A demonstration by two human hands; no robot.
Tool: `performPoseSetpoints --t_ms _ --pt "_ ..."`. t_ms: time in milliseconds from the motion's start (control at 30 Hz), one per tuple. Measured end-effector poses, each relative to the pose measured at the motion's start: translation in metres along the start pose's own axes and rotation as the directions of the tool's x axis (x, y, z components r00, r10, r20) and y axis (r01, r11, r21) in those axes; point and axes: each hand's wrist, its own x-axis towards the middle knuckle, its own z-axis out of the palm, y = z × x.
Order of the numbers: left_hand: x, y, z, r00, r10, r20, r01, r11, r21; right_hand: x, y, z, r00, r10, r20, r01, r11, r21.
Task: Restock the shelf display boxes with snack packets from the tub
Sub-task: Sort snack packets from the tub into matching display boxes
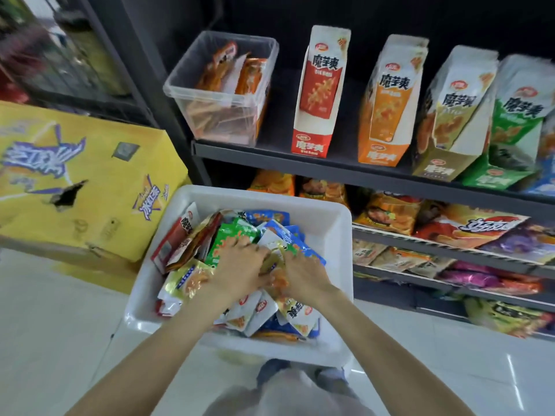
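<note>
together both hands [271,273] press palm-down into the tub's [333,226] snack packets [231,241].

A white tub [330,223] on the floor holds a loose heap of mixed snack packets [234,238]. Tall, part-filled display boxes [319,94] stand in a row on the shelf [270,153] above.

Counting the stock in front of us

We count one white tub [330,223] heaped with more snack packets than we can number, two hands in it, left hand [237,267] and right hand [303,274]. On the upper shelf [270,153] we see one clear bin [210,94] at far left and four upright display boxes clearly: red [312,139], orange [381,151], gold [438,166], green [495,178]. One yellow carton [90,181] stands left.
</note>
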Motion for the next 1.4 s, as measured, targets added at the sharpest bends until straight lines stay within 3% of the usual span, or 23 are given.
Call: performPoseSetpoints --t_ms 100,233,300,433,533,600,633,700,800,867,1067,1167,1267,1333,1400 --pt "0.007 0.009 -0.001 0.999 0.029 -0.039 -0.029 1.0 0.009 0.0 -0.003 0.005 0.995 0.072 -0.062 -0.066 0.993 0.096" --pt "0.008 0.002 -0.005 0.978 -0.037 -0.203 -0.047 0.918 -0.394 -0.005 0.008 -0.003 0.951 0.119 -0.284 -0.062 0.978 0.201" --pt "0.006 -0.009 -0.013 0.95 -0.2 -0.239 0.01 0.786 -0.618 -0.016 0.021 -0.015 0.925 0.156 -0.347 -0.025 0.935 0.354" --pt "0.001 -0.026 -0.029 0.908 -0.39 -0.152 0.052 0.467 -0.883 -0.043 0.04 -0.043 0.893 0.263 -0.364 0.08 0.705 0.705" --pt "-0.007 -0.017 -0.047 0.888 -0.449 -0.101 -0.012 0.198 -0.98 -0.054 0.043 -0.059 0.888 0.347 -0.303 0.149 0.405 0.902" --pt "-0.011 -0.007 -0.056 0.885 -0.461 -0.069 -0.043 0.067 -0.997 -0.061 0.044 -0.068 0.896 0.372 -0.244 0.18 0.197 0.964" --pt "-0.012 -0.003 -0.059 0.886 -0.46 -0.052 -0.054 0.01 -0.999 -0.064 0.045 -0.072 0.901 0.364 -0.234 0.195 0.143 0.97" --pt "-0.012 0.005 -0.064 0.895 -0.445 -0.015 -0.067 -0.1 -0.993 -0.07 0.047 -0.075 0.912 0.327 -0.246 0.223 0.106 0.969" --pt "-0.007 0.018 -0.068 0.918 -0.396 0.015 -0.056 -0.167 -0.984 -0.075 0.054 -0.075 0.886 0.34 -0.315 0.269 0.176 0.947" --pt "-0.003 0.025 -0.072 0.935 -0.354 -0.018 -0.065 -0.122 -0.99 -0.079 0.063 -0.076 0.843 0.383 -0.378 0.301 0.247 0.921" --pt "0.025 0.05 -0.097 0.943 -0.209 -0.258 -0.224 0.17 -0.96 -0.111 0.101 -0.103 0.686 0.409 -0.602 0.34 0.551 0.762" --pt "0.049 0.075 -0.124 0.877 -0.192 -0.441 -0.384 0.274 -0.882 -0.136 0.128 -0.135 0.514 0.445 -0.733 0.34 0.679 0.65" --pt "0.085 0.098 -0.153 0.793 -0.208 -0.573 -0.457 0.419 -0.784 -0.158 0.172 -0.174 0.222 0.416 -0.882 0.271 0.843 0.466" --pt "0.115 0.113 -0.165 0.751 -0.12 -0.649 -0.471 0.591 -0.655 -0.158 0.203 -0.199 0.134 0.342 -0.93 0.134 0.924 0.359" --pt "0.145 0.129 -0.169 0.71 -0.004 -0.705 -0.464 0.751 -0.471 -0.144 0.228 -0.218 0.122 0.262 -0.957 0.03 0.963 0.267"
